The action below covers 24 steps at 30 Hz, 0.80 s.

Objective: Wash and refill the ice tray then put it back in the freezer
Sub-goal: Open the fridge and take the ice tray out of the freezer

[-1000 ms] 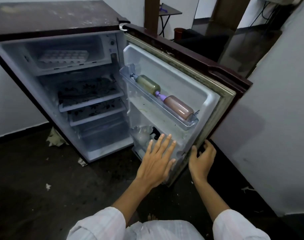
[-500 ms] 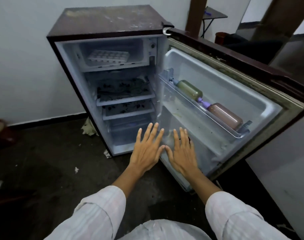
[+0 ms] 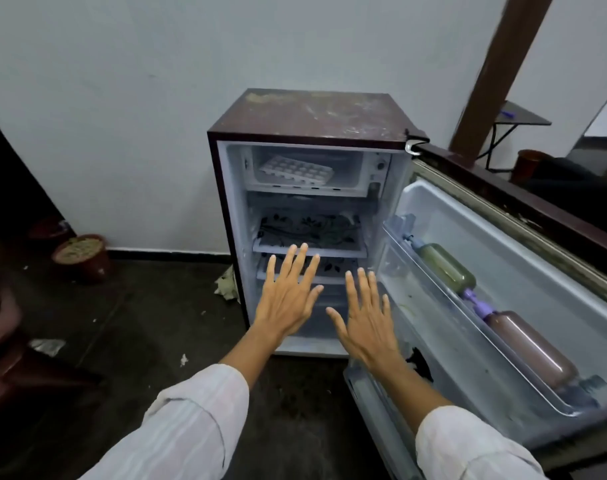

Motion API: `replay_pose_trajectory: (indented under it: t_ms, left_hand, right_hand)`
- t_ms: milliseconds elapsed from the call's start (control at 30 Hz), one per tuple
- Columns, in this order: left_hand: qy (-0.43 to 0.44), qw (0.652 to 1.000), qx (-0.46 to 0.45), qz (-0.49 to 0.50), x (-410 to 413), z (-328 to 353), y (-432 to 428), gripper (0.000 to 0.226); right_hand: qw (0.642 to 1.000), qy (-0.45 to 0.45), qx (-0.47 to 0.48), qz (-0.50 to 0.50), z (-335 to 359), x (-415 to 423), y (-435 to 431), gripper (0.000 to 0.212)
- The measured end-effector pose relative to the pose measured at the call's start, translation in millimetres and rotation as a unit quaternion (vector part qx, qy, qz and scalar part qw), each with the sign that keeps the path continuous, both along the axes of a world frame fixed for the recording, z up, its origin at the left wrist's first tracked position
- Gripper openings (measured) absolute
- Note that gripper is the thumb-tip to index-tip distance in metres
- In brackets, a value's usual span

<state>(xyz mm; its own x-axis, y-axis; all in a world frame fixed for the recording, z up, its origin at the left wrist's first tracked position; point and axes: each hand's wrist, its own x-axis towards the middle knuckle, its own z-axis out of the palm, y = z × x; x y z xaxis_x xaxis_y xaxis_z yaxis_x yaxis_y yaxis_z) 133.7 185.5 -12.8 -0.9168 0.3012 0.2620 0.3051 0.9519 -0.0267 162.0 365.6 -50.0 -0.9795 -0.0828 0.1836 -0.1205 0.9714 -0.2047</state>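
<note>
A small dark-red fridge [image 3: 309, 116] stands open against the white wall. A white ice tray [image 3: 295, 169] lies in the freezer compartment [image 3: 347, 168] at the top. My left hand [image 3: 288, 294] and my right hand [image 3: 366, 322] are held out flat in front of the lower shelves, fingers spread, both holding nothing. They are well below the tray and touch nothing that I can see.
The fridge door [image 3: 502, 271] swings open to the right; its rack holds a green bottle [image 3: 444, 266] and a brown bottle [image 3: 530, 348] lying down. A clay pot [image 3: 82, 256] sits on the dark floor at left. A brown post [image 3: 496, 74] and small table [image 3: 520, 116] stand behind.
My right hand has let go of the door edge and both hands have come in front of the fridge interior. My view has swung left and risen, centring the fridge.
</note>
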Motion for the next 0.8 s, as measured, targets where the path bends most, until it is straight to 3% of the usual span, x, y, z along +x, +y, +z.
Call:
replay_pose_trajectory:
  t_ms: [233,800]
  left_hand:
    - [0.004,1.0,-0.001,0.031,-37,15,-17,0.066]
    - [0.004,0.997,0.08,0.012,-253,8,-88,0.057]
  right_hand:
    - [0.998,-0.003,0.021,0.058,16,-55,-19,0.082]
    - [1.0,0.021,0.01,0.017,39,-273,-85,0.074]
